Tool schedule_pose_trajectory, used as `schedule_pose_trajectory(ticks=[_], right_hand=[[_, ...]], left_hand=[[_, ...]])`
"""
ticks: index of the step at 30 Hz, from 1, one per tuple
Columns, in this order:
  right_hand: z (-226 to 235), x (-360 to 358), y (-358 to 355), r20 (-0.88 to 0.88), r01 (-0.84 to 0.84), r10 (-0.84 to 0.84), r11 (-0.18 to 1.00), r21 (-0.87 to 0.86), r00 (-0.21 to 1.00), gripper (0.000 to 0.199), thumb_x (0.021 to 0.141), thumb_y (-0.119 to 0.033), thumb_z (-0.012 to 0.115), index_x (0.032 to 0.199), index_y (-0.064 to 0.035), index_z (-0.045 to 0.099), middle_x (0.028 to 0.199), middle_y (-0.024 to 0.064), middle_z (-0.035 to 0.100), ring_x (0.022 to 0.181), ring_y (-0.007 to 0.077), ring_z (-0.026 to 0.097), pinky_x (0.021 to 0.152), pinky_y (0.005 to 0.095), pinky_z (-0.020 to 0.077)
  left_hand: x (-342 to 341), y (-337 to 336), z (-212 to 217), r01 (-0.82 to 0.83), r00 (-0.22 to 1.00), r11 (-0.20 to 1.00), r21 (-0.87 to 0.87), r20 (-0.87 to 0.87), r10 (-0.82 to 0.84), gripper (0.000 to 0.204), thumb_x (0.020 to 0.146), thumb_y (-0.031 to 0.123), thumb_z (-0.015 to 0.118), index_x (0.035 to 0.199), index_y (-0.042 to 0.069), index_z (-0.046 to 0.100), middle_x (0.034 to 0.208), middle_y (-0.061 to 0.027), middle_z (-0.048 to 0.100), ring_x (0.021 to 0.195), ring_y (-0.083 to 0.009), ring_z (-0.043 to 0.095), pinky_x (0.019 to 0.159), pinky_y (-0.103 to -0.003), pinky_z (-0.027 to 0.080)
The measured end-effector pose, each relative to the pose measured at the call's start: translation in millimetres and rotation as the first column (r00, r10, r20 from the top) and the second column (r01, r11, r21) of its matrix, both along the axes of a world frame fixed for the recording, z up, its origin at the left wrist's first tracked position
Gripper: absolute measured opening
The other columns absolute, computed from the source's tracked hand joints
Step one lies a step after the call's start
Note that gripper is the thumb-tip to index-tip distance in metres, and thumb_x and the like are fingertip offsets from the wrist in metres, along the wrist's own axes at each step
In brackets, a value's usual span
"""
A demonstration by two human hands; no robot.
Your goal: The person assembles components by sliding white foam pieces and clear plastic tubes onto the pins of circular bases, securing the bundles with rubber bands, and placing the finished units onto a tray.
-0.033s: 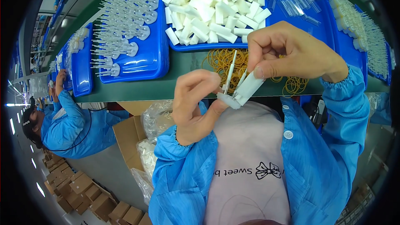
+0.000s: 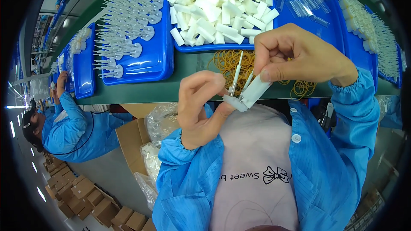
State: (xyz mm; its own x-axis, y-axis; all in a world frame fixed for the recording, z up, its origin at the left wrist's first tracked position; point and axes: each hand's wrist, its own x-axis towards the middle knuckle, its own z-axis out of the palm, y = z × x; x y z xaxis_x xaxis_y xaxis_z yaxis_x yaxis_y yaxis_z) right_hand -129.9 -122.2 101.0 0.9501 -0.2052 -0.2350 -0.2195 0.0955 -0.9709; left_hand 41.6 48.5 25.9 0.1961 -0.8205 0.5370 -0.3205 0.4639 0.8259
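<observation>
My left hand [image 2: 198, 111] pinches a small translucent white plastic base [image 2: 235, 103] between thumb and finger. A thin white prong [image 2: 236, 73] rises from that base, and another shows beside it. Above it my right hand [image 2: 306, 53] is closed on a white foam-like block [image 2: 257, 89], with thumb and fingers at its upper end. The block's lower end meets the base, over its right side. Whether a prong sits inside the block is hidden.
Behind my hands, yellow rubber bands [image 2: 227, 63] lie on the green table [image 2: 188, 66]. Blue trays hold white blocks [image 2: 212, 8], clear plastic pieces [image 2: 306, 4] and pronged bases [image 2: 128, 21]. A cardboard box [image 2: 130, 141] stands below the table. Another person [image 2: 75, 132] works at the left.
</observation>
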Motion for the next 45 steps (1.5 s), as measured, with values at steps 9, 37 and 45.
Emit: schedule_pose_trajectory(ticks=[9, 37, 45], right_hand=[[-9, 8, 14, 0.004, 0.075, -0.075, 0.997, 0.014, 0.997, 0.012, 0.085, -0.008, 0.064, 0.085, 0.0027, 0.059, 0.080, 0.0043, 0.062, 0.074, 0.0068, 0.061, 0.066, 0.0186, 0.0501], [-65, 46, -33, 0.218, 0.556, -0.551, 0.830, 0.044, 0.806, 0.035, 0.089, -0.027, 0.061, 0.111, -0.0005, 0.060, 0.092, 0.0024, 0.063, 0.081, 0.0078, 0.060, 0.071, 0.0216, 0.0502], [-63, 41, -22, 0.137, 0.494, -0.526, 0.844, 0.211, 0.839, 0.035, 0.088, -0.030, 0.062, 0.109, -0.0032, 0.060, 0.091, 0.0016, 0.062, 0.078, 0.0064, 0.059, 0.071, 0.0203, 0.0511]], left_hand=[[-1, -2, -12, -0.018, 0.995, 1.000, -0.003, -0.094, 0.018, 0.059, 0.071, 0.001, 0.076, 0.123, 0.002, 0.049, 0.120, -0.0160, 0.043, 0.081, -0.0180, 0.058, 0.072, -0.030, 0.048], [5, -7, -16, -0.152, 0.968, 0.974, 0.170, -0.173, 0.182, 0.016, 0.082, 0.001, 0.066, 0.098, 0.002, 0.068, 0.097, -0.0077, 0.058, 0.084, -0.0152, 0.056, 0.073, -0.025, 0.046], [0, -14, -7, -0.200, 0.979, 0.978, 0.055, 0.060, 0.197, 0.021, 0.078, -0.005, 0.066, 0.097, 0.004, 0.069, 0.093, -0.0081, 0.060, 0.081, -0.0181, 0.057, 0.069, -0.026, 0.046]])
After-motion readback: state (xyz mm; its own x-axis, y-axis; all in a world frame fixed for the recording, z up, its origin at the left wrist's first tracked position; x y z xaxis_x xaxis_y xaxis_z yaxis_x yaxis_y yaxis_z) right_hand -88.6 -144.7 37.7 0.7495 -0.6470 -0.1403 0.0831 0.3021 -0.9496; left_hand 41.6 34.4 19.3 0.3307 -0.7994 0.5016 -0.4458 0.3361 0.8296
